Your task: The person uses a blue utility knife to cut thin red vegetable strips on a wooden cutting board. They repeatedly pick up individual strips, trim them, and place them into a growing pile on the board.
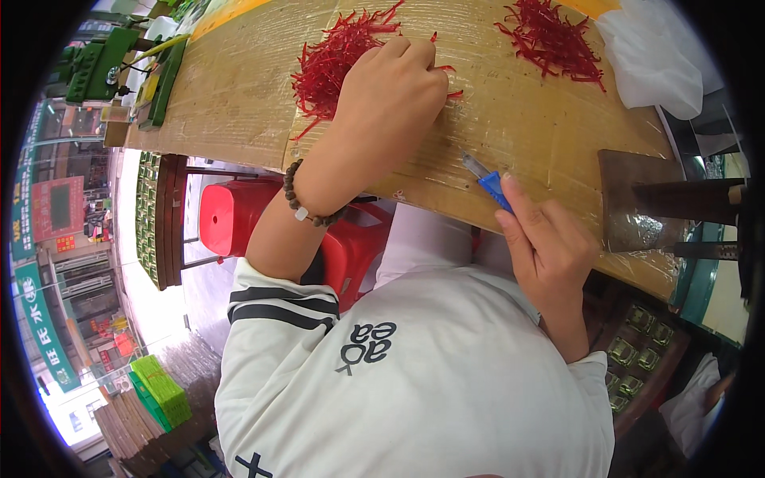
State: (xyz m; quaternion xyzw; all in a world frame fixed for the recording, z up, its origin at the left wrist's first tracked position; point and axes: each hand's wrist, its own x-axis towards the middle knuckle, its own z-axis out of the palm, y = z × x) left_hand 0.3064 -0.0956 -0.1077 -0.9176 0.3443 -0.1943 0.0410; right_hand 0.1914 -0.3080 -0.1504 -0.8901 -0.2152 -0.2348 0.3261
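A heap of thin, glossy red strips (331, 68) lies on the film-covered table. My left hand (394, 88), with a beaded bracelet on its wrist, is curled closed over the heap's right edge. Red tips poke out past its knuckles, but what its fingers hold is hidden. In my right hand (550, 239) is a blue utility knife (496, 191), gripped between thumb and fingers near the table's front edge. Its metal blade points up and left, toward my left hand, and is apart from the red strips.
A second heap of red strips (554, 44) lies farther right, beside a white plastic bag (653, 56). A brown board (637, 199) and dark metal parts stand at the right edge. Green machinery (103, 68) occupies the far left; red stools (235, 219) stand below.
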